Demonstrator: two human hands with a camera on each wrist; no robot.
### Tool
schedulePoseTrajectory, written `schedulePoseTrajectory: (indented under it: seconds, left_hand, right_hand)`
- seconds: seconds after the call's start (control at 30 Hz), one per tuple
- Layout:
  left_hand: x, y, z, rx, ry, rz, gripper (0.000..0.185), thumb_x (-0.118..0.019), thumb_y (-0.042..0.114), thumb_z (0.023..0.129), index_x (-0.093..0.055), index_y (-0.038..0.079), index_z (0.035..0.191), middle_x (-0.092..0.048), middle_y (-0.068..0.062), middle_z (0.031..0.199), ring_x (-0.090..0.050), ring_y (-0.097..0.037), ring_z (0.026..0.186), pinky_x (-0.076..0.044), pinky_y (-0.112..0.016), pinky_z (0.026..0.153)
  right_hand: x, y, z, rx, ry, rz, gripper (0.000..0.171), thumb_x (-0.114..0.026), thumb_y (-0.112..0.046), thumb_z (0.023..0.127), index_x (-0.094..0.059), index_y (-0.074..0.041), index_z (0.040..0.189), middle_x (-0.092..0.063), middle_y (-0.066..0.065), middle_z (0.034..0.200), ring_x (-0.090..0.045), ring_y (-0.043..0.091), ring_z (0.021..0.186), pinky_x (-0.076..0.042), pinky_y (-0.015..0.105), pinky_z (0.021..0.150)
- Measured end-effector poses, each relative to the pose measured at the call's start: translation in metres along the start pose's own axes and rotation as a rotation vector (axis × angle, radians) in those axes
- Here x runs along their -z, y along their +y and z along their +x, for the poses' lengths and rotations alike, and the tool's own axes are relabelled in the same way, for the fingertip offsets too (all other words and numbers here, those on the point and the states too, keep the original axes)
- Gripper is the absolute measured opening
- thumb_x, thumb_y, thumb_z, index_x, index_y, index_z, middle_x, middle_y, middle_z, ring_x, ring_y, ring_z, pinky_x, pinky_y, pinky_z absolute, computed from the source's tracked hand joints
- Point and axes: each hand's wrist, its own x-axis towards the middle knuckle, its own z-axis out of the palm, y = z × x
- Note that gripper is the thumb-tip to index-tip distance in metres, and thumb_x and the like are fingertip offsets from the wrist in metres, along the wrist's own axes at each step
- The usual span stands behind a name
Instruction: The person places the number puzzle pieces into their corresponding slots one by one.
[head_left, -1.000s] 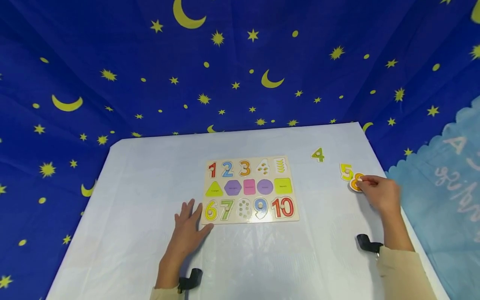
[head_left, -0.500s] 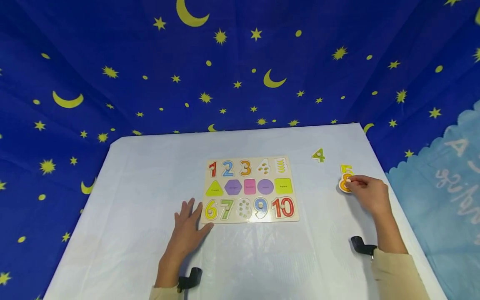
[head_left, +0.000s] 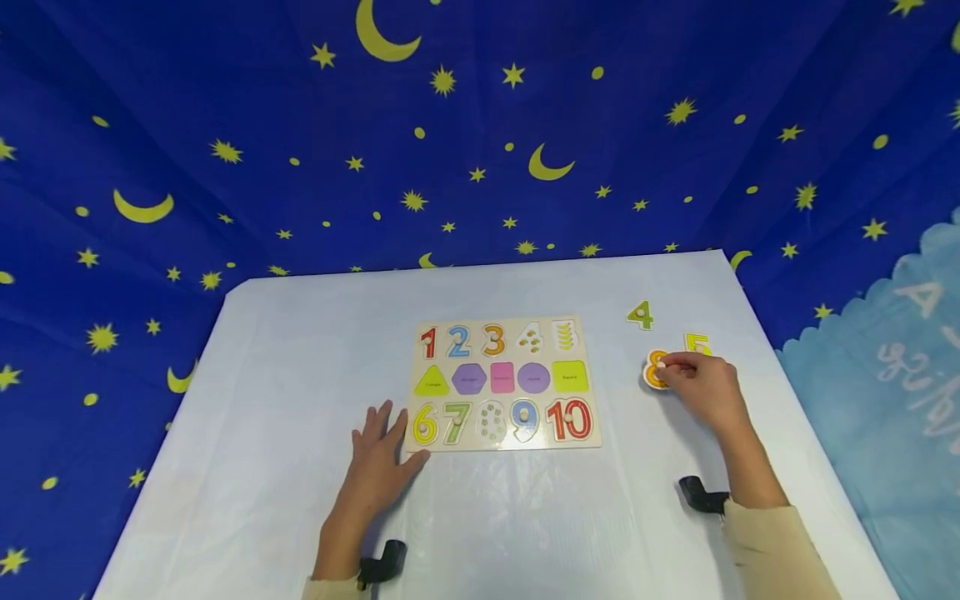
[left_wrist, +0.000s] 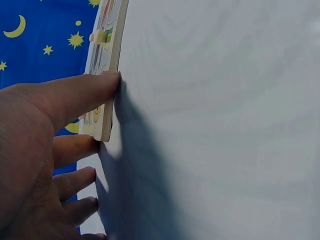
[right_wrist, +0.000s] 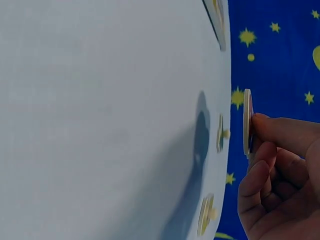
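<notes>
Pinched by its knob, an orange number 8 puzzle piece (head_left: pixel 654 370) hangs above the table in my right hand (head_left: pixel 708 390). The right wrist view shows that piece (right_wrist: pixel 247 122) edge-on, apart from its shadow on the table. My left hand (head_left: pixel 377 462) rests at the near left corner of the wooden number puzzle board (head_left: pixel 465 447), fingers spread. In the left wrist view, the thumb (left_wrist: pixel 95 90) and forefinger touch the board's edge. Pieces 1, 2, 3, 6, 7, 9 and 10 sit in the board; the 4, 5 and 8 slots show printed pictures.
A green number 4 piece (head_left: pixel 641 315) lies on the white table (head_left: pixel 315 350) right of the board. The yellow number 5 piece (head_left: pixel 697 342) lies farther right, partly hidden by my right hand. A blue star-patterned cloth (head_left: pixel 480 117) hangs behind the table.
My right hand has moved left with the number 8 piece, away from beside the number 5 piece and toward the board. The left hand stays at the board's corner.
</notes>
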Motion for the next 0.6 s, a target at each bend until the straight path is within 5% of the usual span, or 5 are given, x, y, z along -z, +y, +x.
schedulePoseTrajectory:
  seconds: [0.6]
  left_hand:
    - [0.0,0.0,-0.002,-0.01,0.007,-0.008,0.08,-0.072,0.04,0.084,-0.037,0.006,0.147,-0.017,-0.017,0.157,0.0,-0.035,0.145,-0.001,-0.057,0.113]
  right_hand:
    - [-0.025,-0.019,0.0,0.078,-0.022,0.043,0.027,-0.07,-0.02,0.087,-0.071,0.002,0.103,-0.066,0.007,0.083,-0.057,0.019,0.071,-0.048,0.026,0.057]
